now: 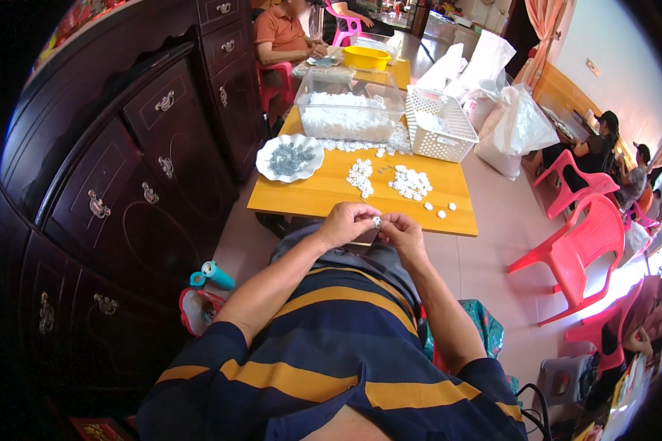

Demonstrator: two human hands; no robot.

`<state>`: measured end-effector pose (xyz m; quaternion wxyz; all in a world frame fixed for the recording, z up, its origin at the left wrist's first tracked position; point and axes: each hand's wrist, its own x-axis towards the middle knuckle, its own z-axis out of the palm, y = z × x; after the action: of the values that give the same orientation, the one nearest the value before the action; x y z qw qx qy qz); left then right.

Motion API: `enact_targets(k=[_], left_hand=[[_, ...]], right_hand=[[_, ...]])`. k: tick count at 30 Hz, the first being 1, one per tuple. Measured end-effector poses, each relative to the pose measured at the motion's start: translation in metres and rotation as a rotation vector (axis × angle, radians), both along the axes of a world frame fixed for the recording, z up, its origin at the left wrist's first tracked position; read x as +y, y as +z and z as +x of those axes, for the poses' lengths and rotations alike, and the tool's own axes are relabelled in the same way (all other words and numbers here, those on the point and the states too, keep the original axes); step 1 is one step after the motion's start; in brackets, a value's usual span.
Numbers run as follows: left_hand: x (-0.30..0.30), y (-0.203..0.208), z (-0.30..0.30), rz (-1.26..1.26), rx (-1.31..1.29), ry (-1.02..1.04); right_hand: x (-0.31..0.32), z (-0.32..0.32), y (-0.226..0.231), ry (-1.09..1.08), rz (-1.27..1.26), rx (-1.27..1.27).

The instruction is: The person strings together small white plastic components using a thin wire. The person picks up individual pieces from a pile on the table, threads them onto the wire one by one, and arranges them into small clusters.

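Note:
My left hand (pixel 348 223) and my right hand (pixel 402 234) meet just off the near edge of the yellow table (pixel 301 195). Between their fingertips they pinch one small white plastic piece (pixel 376 221). Ahead of them lie two loose piles of similar white pieces, a smaller left pile (pixel 360 177) and a larger right pile (pixel 409 183), with a few single pieces (pixel 441 214) nearer the right corner. Tiny dark bits (pixel 383 170) lie between the piles. A scalloped white plate (pixel 268 167) at the table's left edge holds many small grey metal-looking parts.
A clear bin (pixel 309 110) full of white pieces and a white perforated basket (pixel 448 151) stand farther back. White sacks (pixel 518 125) and a pink chair (pixel 584 250) are at right. Dark cabinets (pixel 125 184) line the left. Another person (pixel 281 37) works at the far end.

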<state>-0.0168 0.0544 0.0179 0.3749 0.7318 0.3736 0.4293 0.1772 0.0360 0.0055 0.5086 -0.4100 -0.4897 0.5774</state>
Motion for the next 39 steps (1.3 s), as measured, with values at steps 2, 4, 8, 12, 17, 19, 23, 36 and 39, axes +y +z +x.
enact_targets(k=[2, 4, 8, 12, 17, 19, 23, 36, 39], left_hand=[[-0.001, 0.0, 0.0, 0.001, -0.008, -0.008], [-0.001, 0.0, 0.001, 0.002, -0.016, -0.018], [-0.002, -0.003, 0.002, -0.012, 0.0, -0.022], [-0.003, 0.002, 0.002, -0.007, 0.061, -0.043], [-0.003, 0.004, 0.0, 0.027, 0.076, -0.047], [-0.003, 0.004, 0.0, 0.059, 0.09, -0.053], [-0.013, 0.012, 0.005, 0.118, 0.139, 0.022], [-0.027, 0.024, 0.007, 0.497, 0.45, 0.2], [-0.029, 0.024, 0.005, 0.514, 0.433, 0.185]], right_hand=[[0.0, 0.0, 0.002, 0.023, 0.007, 0.0], [-0.001, 0.001, 0.005, 0.041, -0.066, 0.009], [-0.001, 0.004, 0.005, 0.057, -0.071, -0.041], [0.003, 0.006, -0.002, 0.135, -0.075, -0.13], [0.0, 0.005, 0.004, 0.136, -0.127, -0.157], [-0.002, 0.003, 0.007, 0.116, -0.146, -0.129], [-0.003, 0.001, 0.01, 0.091, -0.137, -0.054], [-0.006, -0.008, -0.004, 0.1, -0.225, 0.182], [-0.008, -0.011, 0.004, 0.089, -0.282, 0.174]])
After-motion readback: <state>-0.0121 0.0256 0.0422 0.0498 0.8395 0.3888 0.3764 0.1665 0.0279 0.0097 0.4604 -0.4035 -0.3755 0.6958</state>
